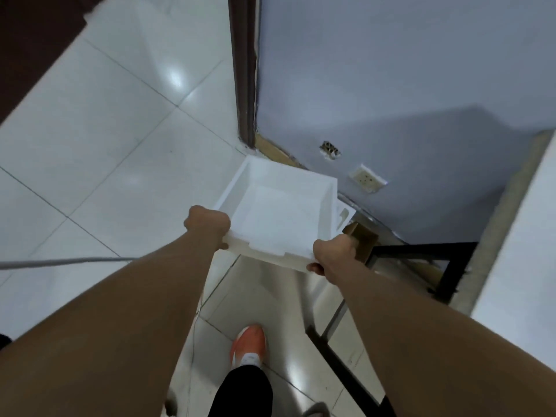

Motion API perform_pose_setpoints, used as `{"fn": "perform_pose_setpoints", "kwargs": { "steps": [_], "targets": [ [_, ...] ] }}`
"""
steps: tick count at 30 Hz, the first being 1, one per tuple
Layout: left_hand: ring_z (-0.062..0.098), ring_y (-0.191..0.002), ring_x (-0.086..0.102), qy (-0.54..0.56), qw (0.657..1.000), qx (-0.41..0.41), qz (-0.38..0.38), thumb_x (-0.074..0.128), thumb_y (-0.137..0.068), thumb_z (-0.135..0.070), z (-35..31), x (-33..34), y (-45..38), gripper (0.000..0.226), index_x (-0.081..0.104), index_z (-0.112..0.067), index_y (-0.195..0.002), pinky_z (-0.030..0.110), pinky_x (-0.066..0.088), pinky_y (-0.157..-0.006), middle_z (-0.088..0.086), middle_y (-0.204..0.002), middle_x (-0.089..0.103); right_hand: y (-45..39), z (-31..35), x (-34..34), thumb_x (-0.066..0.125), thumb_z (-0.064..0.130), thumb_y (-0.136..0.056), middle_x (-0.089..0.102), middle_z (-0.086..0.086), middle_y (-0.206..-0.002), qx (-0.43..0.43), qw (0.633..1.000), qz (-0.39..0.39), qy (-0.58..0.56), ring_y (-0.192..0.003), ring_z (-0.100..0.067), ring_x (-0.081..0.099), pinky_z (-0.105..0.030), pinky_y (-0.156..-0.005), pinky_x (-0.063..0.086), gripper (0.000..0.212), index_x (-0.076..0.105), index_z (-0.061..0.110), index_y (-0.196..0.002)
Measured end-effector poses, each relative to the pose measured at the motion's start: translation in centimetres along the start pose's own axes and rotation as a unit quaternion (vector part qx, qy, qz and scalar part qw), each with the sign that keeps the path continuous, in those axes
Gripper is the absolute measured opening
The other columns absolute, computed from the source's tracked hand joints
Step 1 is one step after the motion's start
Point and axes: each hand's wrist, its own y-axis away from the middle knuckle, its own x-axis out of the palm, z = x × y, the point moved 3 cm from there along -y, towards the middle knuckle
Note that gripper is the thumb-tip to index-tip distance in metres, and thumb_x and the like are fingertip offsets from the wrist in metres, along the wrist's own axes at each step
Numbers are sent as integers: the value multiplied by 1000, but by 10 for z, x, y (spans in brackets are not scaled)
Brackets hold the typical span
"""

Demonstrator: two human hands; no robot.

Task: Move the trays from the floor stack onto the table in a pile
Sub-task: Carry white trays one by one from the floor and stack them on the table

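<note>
While the white tiled floor (90, 139) fills most of the view, a blue-grey wall (391, 85) rises at the upper right, meeting a dark door frame (243, 70). At the far right edge, a white tabletop (529, 251) shows, with black metal legs (451, 266) beneath it. Held up above the floor, between the two bare forearms, is a white tray (279, 212), its open side facing up and its far end pointing toward the wall. Just past its right rim, the edge of another white tray (344, 213) lies low by the wall. A brown cardboard piece (362, 236) sits near the right hand (334, 251), which is clamped on the tray's near right corner. The left hand (207, 224) is clamped on the near left corner. Below, an orange shoe (248, 344) stands on the tiles. A wall socket (367, 178) sits low on the wall.
</note>
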Motion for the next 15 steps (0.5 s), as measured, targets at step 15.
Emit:
{"fn": "perform_pose_setpoints", "kwargs": {
  "steps": [15],
  "targets": [
    [44, -71, 70, 25, 973, 188, -128, 54, -81, 8, -97, -116, 225, 18, 62, -8, -85, 52, 61, -65, 17, -87, 60, 186, 60, -129, 42, 4, -95, 38, -9, -147, -144, 988, 57, -7, -51, -31, 70, -36, -50, 62, 64, 14, 22, -149]
  ]
}}
